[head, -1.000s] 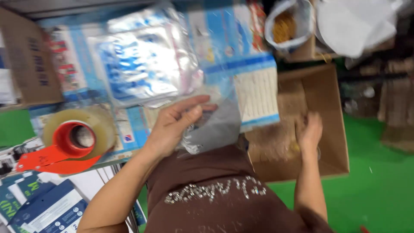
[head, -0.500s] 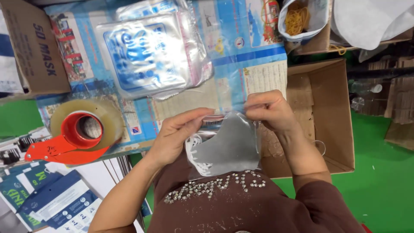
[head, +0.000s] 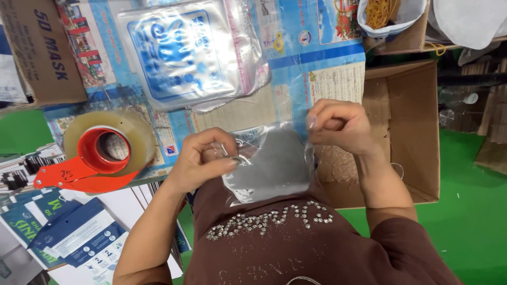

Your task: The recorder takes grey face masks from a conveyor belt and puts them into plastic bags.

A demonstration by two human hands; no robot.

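Both hands hold a small clear plastic bag (head: 272,166) with a grey mask inside it, just in front of the person's chest, above the near edge of the bench (head: 237,113). The left hand (head: 203,161) has its fingers closed on the bag's upper left edge, and the right hand (head: 338,126) pinches the upper right corner, fingers curled into a loose fist. On the bench, beyond the hands, lies a stack of clear bags with blue print (head: 185,53) on a blue-and-white printed sheet. To the left sits a roll of clear tape in a red dispenser (head: 97,155), with a brown cardboard box (head: 45,50) with dark lettering behind it at the upper left. Blue and white flat packages (head: 68,237) lie at the lower left. To the right an open brown carton (head: 409,126) stands on the green floor, and at the top a white bag of yellow rubber bands (head: 383,16) rests in another box
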